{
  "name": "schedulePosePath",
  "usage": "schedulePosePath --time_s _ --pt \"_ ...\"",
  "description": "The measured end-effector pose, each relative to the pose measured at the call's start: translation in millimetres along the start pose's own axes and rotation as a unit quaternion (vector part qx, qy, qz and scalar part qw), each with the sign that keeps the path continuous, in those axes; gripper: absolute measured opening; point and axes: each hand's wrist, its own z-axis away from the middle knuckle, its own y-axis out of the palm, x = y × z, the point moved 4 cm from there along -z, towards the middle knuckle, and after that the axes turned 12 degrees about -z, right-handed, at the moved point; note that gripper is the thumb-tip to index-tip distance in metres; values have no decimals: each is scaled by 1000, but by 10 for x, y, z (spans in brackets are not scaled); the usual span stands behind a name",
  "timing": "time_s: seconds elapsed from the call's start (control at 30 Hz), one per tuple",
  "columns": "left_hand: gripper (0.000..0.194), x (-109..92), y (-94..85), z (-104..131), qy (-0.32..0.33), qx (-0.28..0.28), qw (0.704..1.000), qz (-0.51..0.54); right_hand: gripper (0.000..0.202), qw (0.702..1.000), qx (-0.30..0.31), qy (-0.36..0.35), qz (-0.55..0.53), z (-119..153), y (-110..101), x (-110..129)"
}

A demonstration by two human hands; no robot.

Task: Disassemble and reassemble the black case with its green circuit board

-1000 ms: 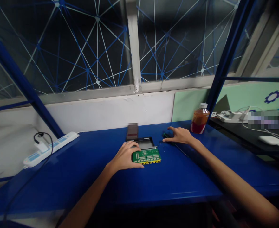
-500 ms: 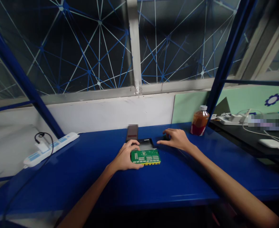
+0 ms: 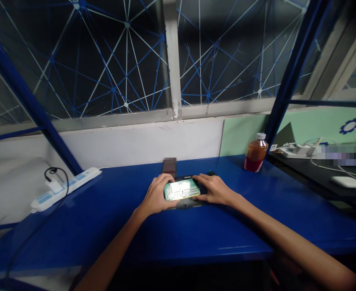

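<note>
My left hand grips the left end of the green board, fingers along the far edge and thumb at the near one. My right hand has closed on the right end in the same way, so I hold the board between both hands. It sits over the black case, whose dark edges show beyond it and on the near side; I cannot tell whether the two touch. The board's top catches the light, and glare hides much of its detail.

Just behind my left hand a dark flat slab lies on the blue table. A small dark item with some green shows just past my right hand, too small for me to name. The bottle stands upright toward the right rear, and the power strip lies well off to the left, a black cable curving from its plug.
</note>
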Motion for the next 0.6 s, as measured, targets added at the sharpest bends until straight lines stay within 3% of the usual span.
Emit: schedulePosePath --time_s 0.3,0.6 --pt "58 118 -114 -11 -28 -61 997 -47 63 996 -88 4 -25 21 -115 -51" --pt "59 182 -114 -13 -34 -67 997 4 65 993 -104 11 -53 24 -165 -41"
